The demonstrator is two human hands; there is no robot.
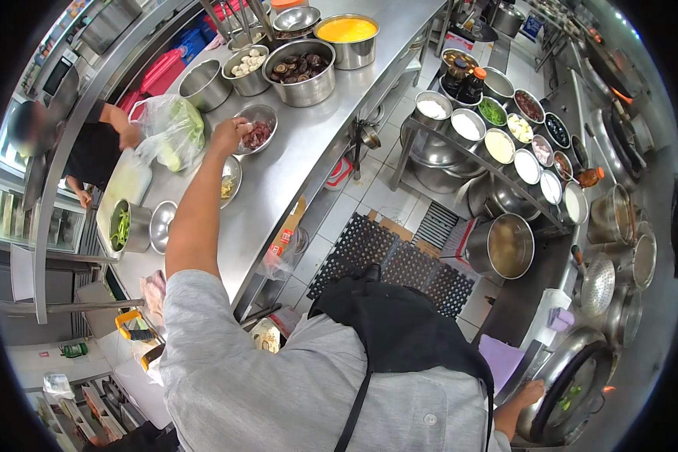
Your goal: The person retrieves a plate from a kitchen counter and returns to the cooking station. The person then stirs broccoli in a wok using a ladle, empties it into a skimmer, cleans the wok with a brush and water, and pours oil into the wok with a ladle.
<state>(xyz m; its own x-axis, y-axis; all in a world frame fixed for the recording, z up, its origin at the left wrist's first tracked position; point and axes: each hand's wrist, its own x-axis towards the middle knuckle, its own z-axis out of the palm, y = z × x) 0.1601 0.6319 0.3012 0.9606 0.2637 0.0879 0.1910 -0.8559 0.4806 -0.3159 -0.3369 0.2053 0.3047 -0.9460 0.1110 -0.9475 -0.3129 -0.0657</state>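
My left hand (230, 136) reaches across the steel counter, its fingers closed over the near rim of a metal bowl (274, 120) holding sliced red meat (256, 135). Just below that bowl sits another small metal bowl (237, 184) with yellowish pieces in it. At the lower right, my right hand (531, 393) is curled at the left edge of a wok (539, 422) on the stove. A few green pieces (570, 397) lie inside the wok. The exact grip of the right fingers is partly hidden.
Steel pots with mushrooms (300, 68), yellow liquid (346, 30) and chopped greens (119, 230) stand on the counter, beside a bagged cabbage (179, 132). Several seasoning containers (499, 147) fill a rack at right. Black mats (377, 260) cover the floor. Another person (94, 143) stands across the counter.
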